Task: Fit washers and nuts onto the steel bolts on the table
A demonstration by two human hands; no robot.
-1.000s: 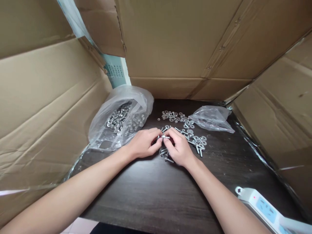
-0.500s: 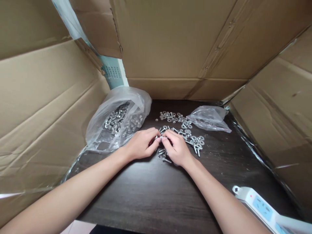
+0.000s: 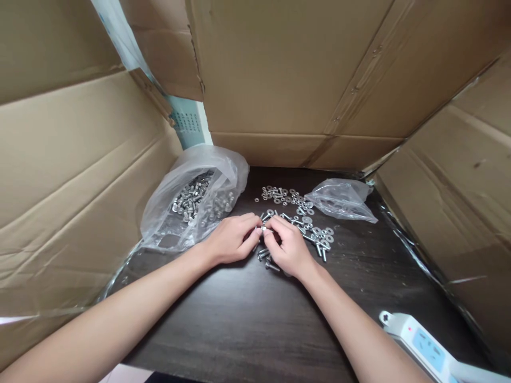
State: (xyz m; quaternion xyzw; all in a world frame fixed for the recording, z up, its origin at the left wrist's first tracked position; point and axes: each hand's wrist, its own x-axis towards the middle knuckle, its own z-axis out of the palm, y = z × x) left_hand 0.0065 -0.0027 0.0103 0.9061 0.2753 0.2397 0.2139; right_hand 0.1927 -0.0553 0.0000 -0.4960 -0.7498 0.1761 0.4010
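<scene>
Over the middle of the table, my left hand [image 3: 235, 238] and my right hand [image 3: 288, 246] meet fingertip to fingertip. Both are closed in a pinch on a small shiny bolt [image 3: 264, 228], mostly covered by the fingers; whether a nut or washer is on it I cannot tell. Just below the hands lie a few loose bolts [image 3: 272, 266], some with a nut or washer on the shank. Beyond and to the right of my right hand, more bolts [image 3: 321, 250] are mixed with flat washers [image 3: 328, 235]. Small nuts [image 3: 285, 203] and washers are scattered farther back.
An open clear plastic bag [image 3: 159, 213] full of bolts [image 3: 191, 199] stands at left. Another clear bag [image 3: 343, 199] lies at back right. A white power strip [image 3: 403, 327] sits at front right. Cardboard walls [image 3: 279, 80] enclose the dark table [image 3: 231, 330].
The right hand's fingers have shifted slightly around the small piece, and more of its bright metal shows between the fingertips. The whole view has moved a little down the picture.
</scene>
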